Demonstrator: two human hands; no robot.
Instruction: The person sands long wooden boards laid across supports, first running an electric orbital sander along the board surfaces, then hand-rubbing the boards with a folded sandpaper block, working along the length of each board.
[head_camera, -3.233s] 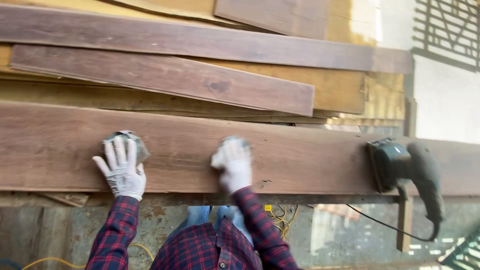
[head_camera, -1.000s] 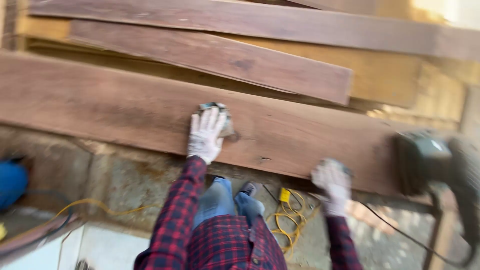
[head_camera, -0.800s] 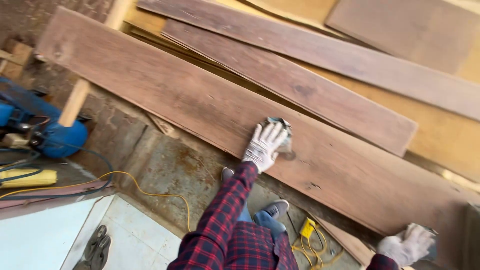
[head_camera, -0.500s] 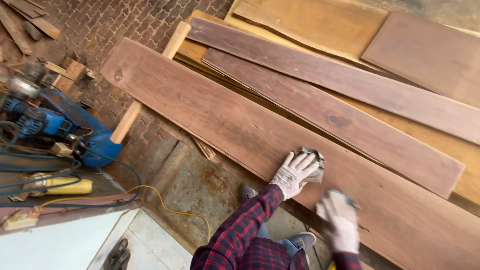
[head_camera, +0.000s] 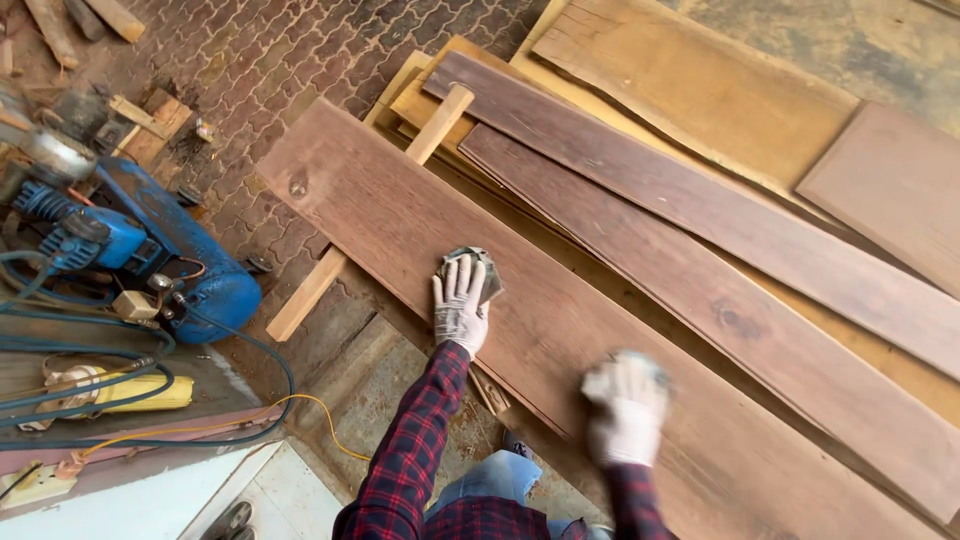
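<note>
Head view: both white-gloved hands are on the long reddish-brown wooden plank (head_camera: 600, 340) that lies slantwise across the stack of boards. The left hand (head_camera: 462, 305) lies flat with fingers spread, pressing a grey folded piece of sandpaper (head_camera: 470, 268) onto the plank near its upper end. The right hand (head_camera: 625, 410) is blurred; it rests on the plank lower down, and I cannot tell whether it grips anything. By my judgement the sanding is under way, with no clear contrast between worked and unworked surface to show how much is left. Counted: two gloved hands, one sandpaper piece, three dark planks, and one blue air compressor (head_camera: 150, 260) on the brick-paved floor (head_camera: 300, 60).
</note>
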